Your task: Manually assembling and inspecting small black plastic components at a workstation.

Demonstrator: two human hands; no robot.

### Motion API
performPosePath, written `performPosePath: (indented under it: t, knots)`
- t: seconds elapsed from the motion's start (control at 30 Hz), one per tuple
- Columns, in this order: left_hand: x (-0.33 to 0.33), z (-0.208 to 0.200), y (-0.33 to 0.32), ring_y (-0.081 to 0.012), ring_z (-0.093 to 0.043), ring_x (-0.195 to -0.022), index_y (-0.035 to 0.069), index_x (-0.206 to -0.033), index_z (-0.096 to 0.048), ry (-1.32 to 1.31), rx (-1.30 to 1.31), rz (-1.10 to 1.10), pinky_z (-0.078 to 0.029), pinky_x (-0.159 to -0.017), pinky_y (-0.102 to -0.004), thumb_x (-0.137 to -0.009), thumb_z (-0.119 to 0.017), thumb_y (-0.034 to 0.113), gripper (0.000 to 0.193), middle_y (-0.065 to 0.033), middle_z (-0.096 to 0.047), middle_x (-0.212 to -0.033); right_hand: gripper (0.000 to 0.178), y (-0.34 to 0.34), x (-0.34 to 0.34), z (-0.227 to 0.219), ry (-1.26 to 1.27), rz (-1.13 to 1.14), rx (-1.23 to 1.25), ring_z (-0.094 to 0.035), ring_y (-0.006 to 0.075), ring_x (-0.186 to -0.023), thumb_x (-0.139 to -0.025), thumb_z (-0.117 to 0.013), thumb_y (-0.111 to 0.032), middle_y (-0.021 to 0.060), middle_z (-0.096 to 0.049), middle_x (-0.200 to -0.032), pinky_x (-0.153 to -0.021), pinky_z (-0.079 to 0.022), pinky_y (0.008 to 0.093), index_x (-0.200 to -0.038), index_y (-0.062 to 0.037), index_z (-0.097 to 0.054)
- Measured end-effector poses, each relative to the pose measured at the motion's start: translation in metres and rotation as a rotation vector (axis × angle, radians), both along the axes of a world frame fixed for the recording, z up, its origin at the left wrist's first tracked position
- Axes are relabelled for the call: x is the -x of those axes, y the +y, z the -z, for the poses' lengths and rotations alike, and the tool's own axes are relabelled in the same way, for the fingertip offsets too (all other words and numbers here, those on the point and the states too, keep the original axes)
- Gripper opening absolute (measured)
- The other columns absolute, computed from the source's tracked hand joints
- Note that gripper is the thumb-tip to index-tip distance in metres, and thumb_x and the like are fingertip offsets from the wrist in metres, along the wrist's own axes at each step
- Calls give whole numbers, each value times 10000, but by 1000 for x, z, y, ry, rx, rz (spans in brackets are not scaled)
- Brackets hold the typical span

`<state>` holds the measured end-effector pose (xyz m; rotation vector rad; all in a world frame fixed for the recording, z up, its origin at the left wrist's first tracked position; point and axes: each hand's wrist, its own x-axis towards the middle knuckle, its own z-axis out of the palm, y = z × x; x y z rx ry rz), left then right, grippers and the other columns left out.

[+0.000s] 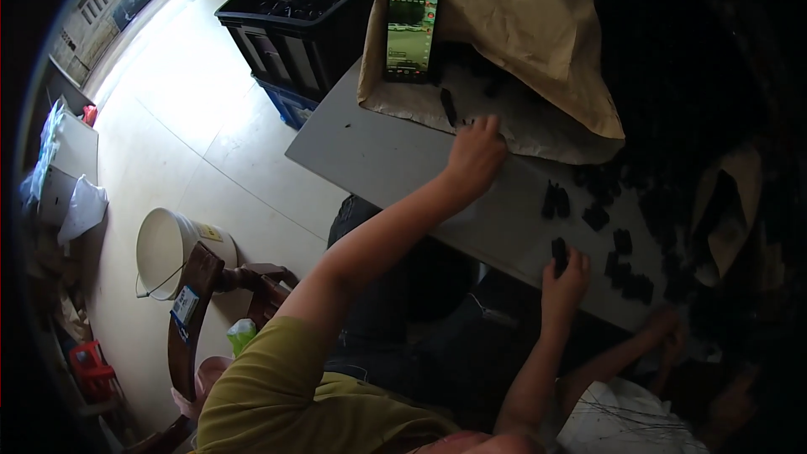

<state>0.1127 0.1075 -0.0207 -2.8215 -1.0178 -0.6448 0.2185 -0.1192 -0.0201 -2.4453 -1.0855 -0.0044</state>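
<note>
My left hand (479, 154) reaches over the opening of a brown paper bag (538, 50) lying on the grey table (370, 147). Its fingers are curled together, and what they hold, if anything, is hidden. Just beyond the fingertips a slim black piece (448, 107) lies on the paper. Lower down, near the table's front edge, my right hand (568, 282) grips a small black block-like piece (559, 256) between thumb and fingers. Two similar upright black pieces (556, 200) stand close above it, and more black pieces (629, 277) lie in clusters to its right.
A lit phone (410, 38) leans against the bag. Behind the table's left corner stands a black crate (277, 42) full of dark parts, on a blue one. A white bucket (168, 252) and wooden chair (189, 328) are at left. Another person's hand (664, 326) is at the right.
</note>
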Motion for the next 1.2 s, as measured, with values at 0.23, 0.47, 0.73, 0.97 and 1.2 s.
performPosePath:
  t: [0.23,0.47,0.73,0.97,1.2]
  knots:
    - [16,-8,-42,-287,-607,-751,39,-942,-545,-249,406,211,-492,-612,-388,-743,-586,33,203,-113,-576,-835,305,-2,2,-1,-12,-127,-8,-575,323,-881,-746,-600,-47,161,-509,-1027,-739,-497,394,-1036,14,-531]
    - [47,-10,-85,-353,-639,-794,10,-1016,-572,-720,1051,434,-504,-662,-369,-810,-608,47,212,-192,-635,-837,324,10,46,-17,300,-334,-324,-598,259,-892,-733,-594,28,131,-511,-1032,-669,-528,333,-1052,12,-537]
    - [51,-6,-110,-343,-649,-782,-9,-1027,-616,-747,1005,370,-512,-666,-356,-822,-598,62,218,-198,-651,-855,329,5,58,-26,-19,-370,-198,-587,297,-908,-756,-627,30,135,-512,-1036,-743,-499,364,-1077,12,-560]
    - [55,-9,-110,-257,-667,-705,-23,-1069,-595,-716,1057,363,-520,-618,-323,-786,-637,33,292,-174,-662,-907,352,0,56,-19,-166,-414,-216,-608,241,-846,-781,-657,3,132,-531,-1034,-674,-516,329,-1128,5,-594]
    - [74,-15,-103,-46,-548,-504,-14,-1069,-593,-751,1525,408,-424,-452,-189,-811,-625,-17,260,-79,-650,-892,228,0,38,-16,735,-342,-281,-568,122,-717,-738,-722,-19,66,-560,-877,-611,-452,243,-935,25,-616]
